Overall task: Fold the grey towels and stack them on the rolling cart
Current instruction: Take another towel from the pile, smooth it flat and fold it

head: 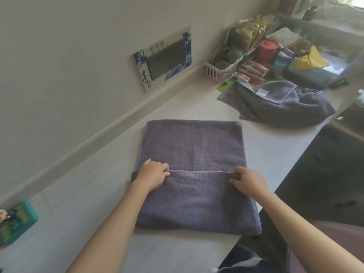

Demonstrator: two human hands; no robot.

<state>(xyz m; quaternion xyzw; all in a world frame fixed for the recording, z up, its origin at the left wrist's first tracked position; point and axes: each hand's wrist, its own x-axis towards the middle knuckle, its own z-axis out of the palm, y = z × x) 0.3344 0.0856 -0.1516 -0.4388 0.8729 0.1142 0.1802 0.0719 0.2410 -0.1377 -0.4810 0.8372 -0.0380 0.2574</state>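
Note:
A grey towel [194, 146] lies flat on the pale countertop [102, 194] in front of me, its near part doubled over towards the far end. My left hand [152, 175] grips the left end of that folded edge. At the right end of the same edge, my right hand [249, 181] pinches the cloth. Further back on the right lies a loose heap of grey towels [279, 101] with a white label showing. No rolling cart is in view.
A wall with a decorated socket plate [165, 56] runs along the left. A pink basket [222, 70], a red tub [268, 50] and other clutter crowd the far right. A teal box [17, 221] sits at the near left. Dark floor lies right of the counter edge.

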